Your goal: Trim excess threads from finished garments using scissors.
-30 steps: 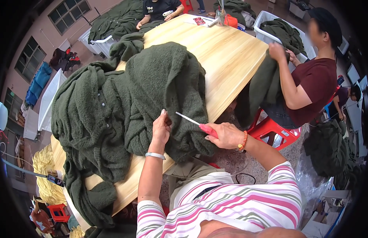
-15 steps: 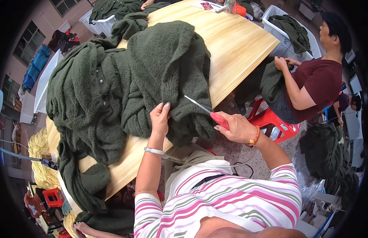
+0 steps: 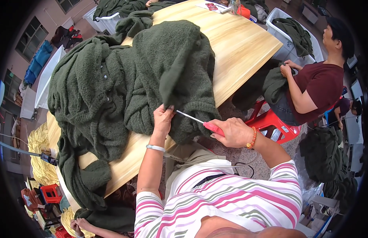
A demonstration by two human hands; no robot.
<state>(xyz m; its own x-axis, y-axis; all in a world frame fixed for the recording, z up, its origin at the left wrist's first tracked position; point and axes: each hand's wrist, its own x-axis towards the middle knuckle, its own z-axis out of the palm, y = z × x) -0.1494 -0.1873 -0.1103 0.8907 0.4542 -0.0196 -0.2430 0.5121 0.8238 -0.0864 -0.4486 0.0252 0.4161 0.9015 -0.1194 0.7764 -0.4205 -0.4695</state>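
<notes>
A heap of dark green knitted sweaters [image 3: 164, 59] covers the near part of the table, some with small buttons. My left hand [image 3: 164, 119] is closed, pinching the edge of the nearest sweater between thumb and fingers. Gripped in my right hand [image 3: 235, 133] is a tool with a pink handle and a thin metal shaft [image 3: 192, 118]. Its shaft points left, and the tip is right beside my left fingertips at the knit. The shape of the tip is too small to make out.
The pale wooden table [image 3: 239, 43] extends away to the right. A co-worker [image 3: 317, 85] sits at the right on a red stool [image 3: 277, 127], handling dark knitwear. White bins [image 3: 279, 18] with garments stand beyond. Another person's hands [image 3: 82, 225] show at the lower left. Yellow bundles [image 3: 41, 158] lie at the left.
The tool's tip has moved down and left, from over the sweater to beside my left fingertips. My right hand has shifted slightly down. The sweater flap above my left hand hangs differently.
</notes>
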